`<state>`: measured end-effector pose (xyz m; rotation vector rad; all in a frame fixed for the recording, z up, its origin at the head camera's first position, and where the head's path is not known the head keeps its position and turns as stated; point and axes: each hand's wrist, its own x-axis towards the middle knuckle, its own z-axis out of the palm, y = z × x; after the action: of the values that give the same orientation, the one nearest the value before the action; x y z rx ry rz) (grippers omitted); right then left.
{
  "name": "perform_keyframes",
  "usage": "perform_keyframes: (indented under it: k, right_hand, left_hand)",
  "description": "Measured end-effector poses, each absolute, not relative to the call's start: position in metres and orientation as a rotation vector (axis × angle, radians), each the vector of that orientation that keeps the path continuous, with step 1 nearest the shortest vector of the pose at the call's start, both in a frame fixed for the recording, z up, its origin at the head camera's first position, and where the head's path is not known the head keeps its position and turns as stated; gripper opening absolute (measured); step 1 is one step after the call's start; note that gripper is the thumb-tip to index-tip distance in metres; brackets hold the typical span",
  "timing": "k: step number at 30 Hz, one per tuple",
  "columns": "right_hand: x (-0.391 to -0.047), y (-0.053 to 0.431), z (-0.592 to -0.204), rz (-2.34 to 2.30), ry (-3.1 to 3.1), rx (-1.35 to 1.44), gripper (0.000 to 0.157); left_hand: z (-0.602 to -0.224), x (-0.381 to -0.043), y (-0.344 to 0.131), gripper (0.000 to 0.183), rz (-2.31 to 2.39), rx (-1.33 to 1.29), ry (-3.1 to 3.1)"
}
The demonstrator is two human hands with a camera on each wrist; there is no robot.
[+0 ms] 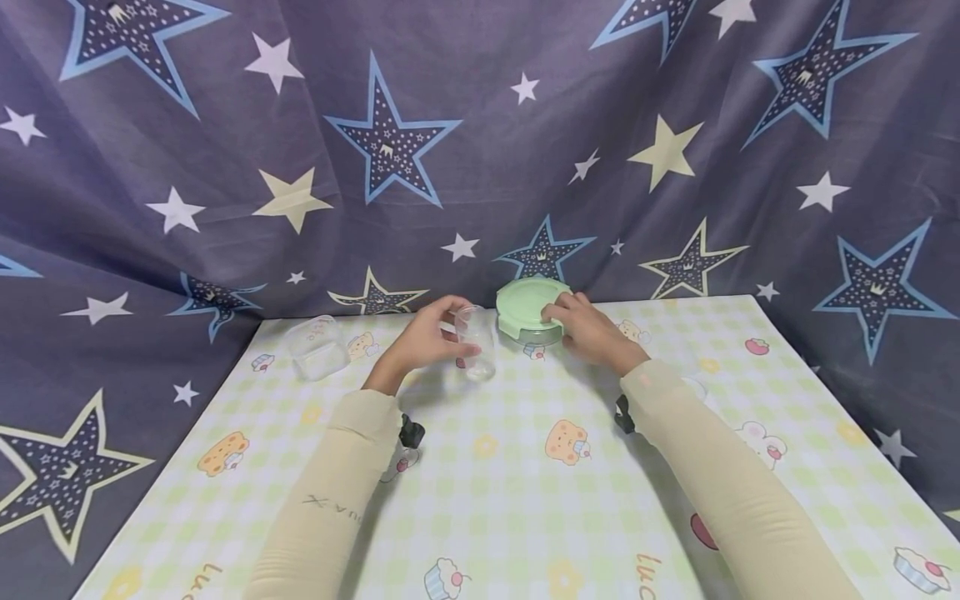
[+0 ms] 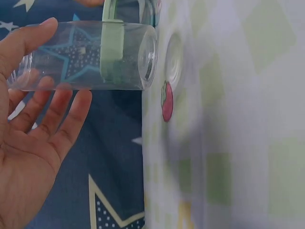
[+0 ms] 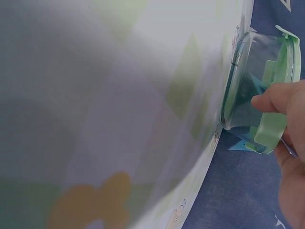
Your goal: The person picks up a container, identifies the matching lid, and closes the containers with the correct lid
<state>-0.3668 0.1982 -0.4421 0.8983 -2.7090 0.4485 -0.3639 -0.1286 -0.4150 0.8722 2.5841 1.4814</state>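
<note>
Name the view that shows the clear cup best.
Left wrist view: the clear cup appears largest there, side-on, its base plain. The head view shows it smaller, gripped by the left hand; the right wrist view doesn't show it.

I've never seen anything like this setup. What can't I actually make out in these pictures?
Head view: the writing on the left sleeve, too small and creased to read.
Left wrist view: part of the cup, hidden behind the thumb of the left hand.
Left wrist view: most of the bowl, cut off by the top edge.
Right wrist view: part of the lid, hidden behind the right hand, itself cut off by the right edge.
</note>
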Motion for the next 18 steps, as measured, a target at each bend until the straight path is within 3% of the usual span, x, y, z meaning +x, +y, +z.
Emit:
perform_keyframes:
  k: [18]
  right_hand:
    - [-0.368, 0.199, -0.443, 0.464, -2.698, 0.908, 0.048]
  left_hand:
    - [-0.428, -0.358, -0.077, 0.065, 1.523, 0.882, 2.562]
